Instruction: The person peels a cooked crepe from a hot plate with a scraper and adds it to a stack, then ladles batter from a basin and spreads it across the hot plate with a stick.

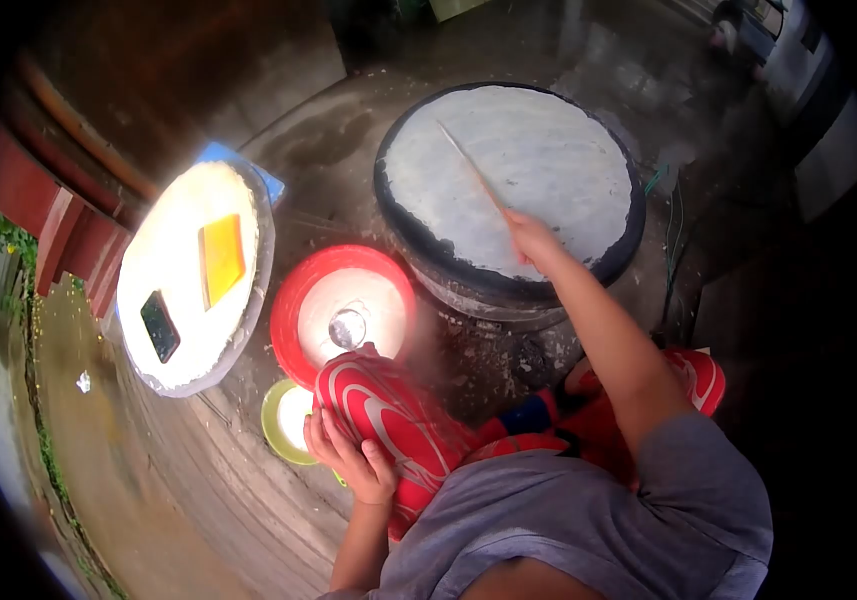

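The right hand (528, 240)'s fingers clamp the near end of a thin stick (473, 168), which points across the pale sheet (558, 150) toward the griddle (634, 215)'s far-left edge; the left hand (356, 458), fingers slightly apart, rests on red cloth (388, 400). The stick looks light and stiff, best gripped there; the sheet seems soft and tearable.

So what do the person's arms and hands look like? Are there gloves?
No gloves: the right hand and left hand are both bare. A plain grey short sleeve covers the top of the right arm. Both forearms are bare, and I see no watch or bracelet.
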{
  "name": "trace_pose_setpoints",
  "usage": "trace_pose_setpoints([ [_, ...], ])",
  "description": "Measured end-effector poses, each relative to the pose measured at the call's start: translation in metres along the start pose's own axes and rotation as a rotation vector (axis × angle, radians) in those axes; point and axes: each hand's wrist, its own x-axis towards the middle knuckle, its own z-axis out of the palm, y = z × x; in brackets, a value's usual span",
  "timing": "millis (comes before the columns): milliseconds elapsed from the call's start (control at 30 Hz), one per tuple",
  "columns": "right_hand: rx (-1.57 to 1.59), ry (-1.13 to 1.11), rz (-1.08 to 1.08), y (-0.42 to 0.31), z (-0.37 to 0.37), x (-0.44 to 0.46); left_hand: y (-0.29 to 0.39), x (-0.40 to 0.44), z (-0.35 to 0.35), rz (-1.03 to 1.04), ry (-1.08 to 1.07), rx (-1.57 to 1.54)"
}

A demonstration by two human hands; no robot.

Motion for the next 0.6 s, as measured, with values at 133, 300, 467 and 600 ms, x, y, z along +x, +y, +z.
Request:
trace_pose_setpoints([
  [133,-0.859,0.328,-0.433,0.027,0.017,0.049,0.001,0.002,0.001,-0.001,-0.014,0.0],
  [300,-0.484,0.147,-0.231,0.013,0.016,0.017,0.001,0.002,0.0,0.001,-0.044,0.001],
  [467,0.451,0.25,0.092,0.02,-0.008,-0.026,0.002,0.001,0.0,-0.013,0.001,-0.041],
  [600,-0.586,0.561,-0.89,0.112,0.002,-0.019,-0.001,-0.001,-0.001,-0.004,-0.016,-0.032],
])
